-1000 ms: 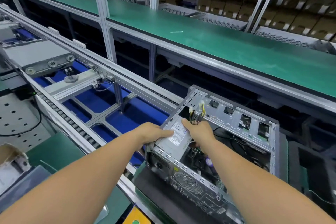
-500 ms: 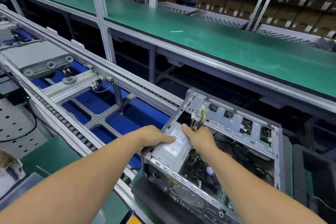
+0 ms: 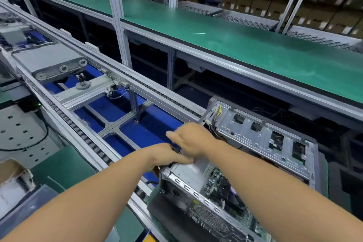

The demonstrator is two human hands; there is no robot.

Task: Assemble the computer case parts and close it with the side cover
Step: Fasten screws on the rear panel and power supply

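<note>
The open metal computer case point(image 3: 265, 141) lies on its side at the lower right, with the motherboard point(image 3: 218, 180) visible inside. A silver power supply point(image 3: 188, 171) sits in the case's near left corner. My left hand point(image 3: 167, 156) grips the power supply's left end, fingers lying over its top. Just above it, blurred, my right hand point(image 3: 191, 139) crosses over the power supply with its fingers stretched to the left and nothing in them. A bundle of yellow and black cables point(image 3: 217, 114) stands free at the case's far corner. No side cover is in view.
The case rests on a black pad point(image 3: 167, 210) beside the roller conveyor point(image 3: 74, 124) with its blue base. A long green-topped bench point(image 3: 245, 45) runs behind, with aluminium posts point(image 3: 115, 15) rising from it. A cardboard box point(image 3: 13, 175) sits at the lower left.
My right hand has let go of the cables and swept left over the power supply. The power supply now lies lower in the case corner. My left hand has stayed on its end.
</note>
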